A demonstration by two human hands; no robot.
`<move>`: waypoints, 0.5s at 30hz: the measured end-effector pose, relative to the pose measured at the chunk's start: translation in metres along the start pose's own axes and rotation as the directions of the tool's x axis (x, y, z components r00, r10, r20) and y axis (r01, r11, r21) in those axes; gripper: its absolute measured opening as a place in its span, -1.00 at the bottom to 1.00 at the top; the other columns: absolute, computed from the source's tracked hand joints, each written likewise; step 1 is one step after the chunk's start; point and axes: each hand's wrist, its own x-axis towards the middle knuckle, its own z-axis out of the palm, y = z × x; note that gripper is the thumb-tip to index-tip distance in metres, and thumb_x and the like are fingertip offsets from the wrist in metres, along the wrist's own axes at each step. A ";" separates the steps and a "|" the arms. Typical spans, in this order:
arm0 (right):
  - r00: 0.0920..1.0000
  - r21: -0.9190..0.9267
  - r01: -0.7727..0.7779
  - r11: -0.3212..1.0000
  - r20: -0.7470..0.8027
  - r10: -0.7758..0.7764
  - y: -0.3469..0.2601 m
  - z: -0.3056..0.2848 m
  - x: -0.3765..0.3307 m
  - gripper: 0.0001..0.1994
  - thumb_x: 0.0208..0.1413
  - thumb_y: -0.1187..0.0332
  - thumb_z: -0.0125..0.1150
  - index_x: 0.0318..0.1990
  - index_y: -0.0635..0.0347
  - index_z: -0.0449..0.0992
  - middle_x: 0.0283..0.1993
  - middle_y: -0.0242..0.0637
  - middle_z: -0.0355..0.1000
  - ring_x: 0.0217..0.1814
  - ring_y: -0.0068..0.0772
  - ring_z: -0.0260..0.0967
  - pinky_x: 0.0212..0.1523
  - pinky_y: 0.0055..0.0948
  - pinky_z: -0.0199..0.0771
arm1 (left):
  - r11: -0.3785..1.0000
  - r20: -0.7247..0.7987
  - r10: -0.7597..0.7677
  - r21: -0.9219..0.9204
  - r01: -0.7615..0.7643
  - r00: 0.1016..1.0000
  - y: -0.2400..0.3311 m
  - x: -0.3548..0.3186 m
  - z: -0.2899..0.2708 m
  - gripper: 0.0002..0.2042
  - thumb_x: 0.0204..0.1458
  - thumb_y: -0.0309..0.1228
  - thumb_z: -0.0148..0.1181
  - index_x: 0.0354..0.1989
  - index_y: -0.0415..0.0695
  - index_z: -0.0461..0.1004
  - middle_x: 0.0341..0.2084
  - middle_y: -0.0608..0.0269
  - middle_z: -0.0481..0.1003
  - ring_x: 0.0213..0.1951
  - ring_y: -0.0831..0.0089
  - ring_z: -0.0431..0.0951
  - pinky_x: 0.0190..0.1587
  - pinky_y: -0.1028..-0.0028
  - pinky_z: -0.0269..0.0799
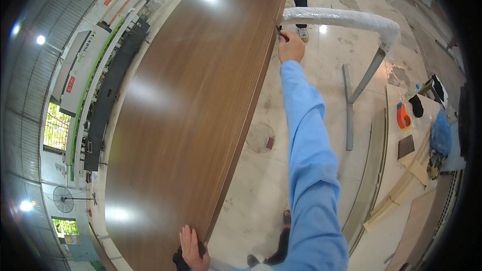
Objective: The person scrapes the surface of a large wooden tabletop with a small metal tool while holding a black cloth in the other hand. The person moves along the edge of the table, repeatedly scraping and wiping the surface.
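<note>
Fingers (190, 241) of left hand (193, 251) flat on wood panel (186, 110) (near corner).

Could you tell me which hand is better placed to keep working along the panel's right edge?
Right. The right hand is at the brown panel edge with a small tool; the left hand rests on its near corner.

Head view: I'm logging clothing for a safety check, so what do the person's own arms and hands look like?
The right arm wears a long light-blue sleeve down to the wrist. Both the right hand and the left hand are bare, ungloved.
</note>
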 end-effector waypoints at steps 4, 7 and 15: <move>0.973 -0.015 0.231 0.973 0.012 -0.231 -0.009 -0.019 -0.029 -0.85 0.10 0.43 0.33 -0.18 0.04 0.71 -0.16 -0.22 0.62 -0.09 -0.04 0.56 -0.05 -0.16 0.54 | 1.000 0.003 0.016 -0.021 -0.015 1.000 -0.003 -0.001 -0.001 -0.34 -0.03 -0.53 0.26 0.35 -0.37 0.33 0.37 -0.33 0.28 0.41 -0.22 0.27 0.46 -0.10 0.09; 0.919 0.033 0.391 0.920 0.034 -0.392 -0.017 -0.046 -0.069 -0.83 0.07 0.48 0.34 -0.17 0.07 0.70 -0.19 -0.20 0.62 -0.10 -0.06 0.57 -0.09 -0.18 0.56 | 0.999 0.045 0.031 -0.027 -0.030 0.998 -0.001 -0.001 -0.005 -0.34 -0.01 -0.53 0.25 0.36 -0.36 0.31 0.38 -0.33 0.26 0.42 -0.23 0.25 0.47 -0.11 0.07; 0.754 0.313 0.472 0.824 0.342 -0.561 -0.076 -0.170 -0.276 -0.82 0.11 0.47 0.32 -0.13 0.06 0.67 -0.19 -0.18 0.61 -0.14 -0.04 0.57 -0.11 -0.14 0.59 | 0.997 0.154 0.081 -0.002 -0.081 0.985 0.009 0.026 -0.015 -0.32 0.17 -0.43 0.17 0.46 -0.37 0.13 0.46 -0.33 0.11 0.48 -0.29 0.07 0.50 -0.09 -0.07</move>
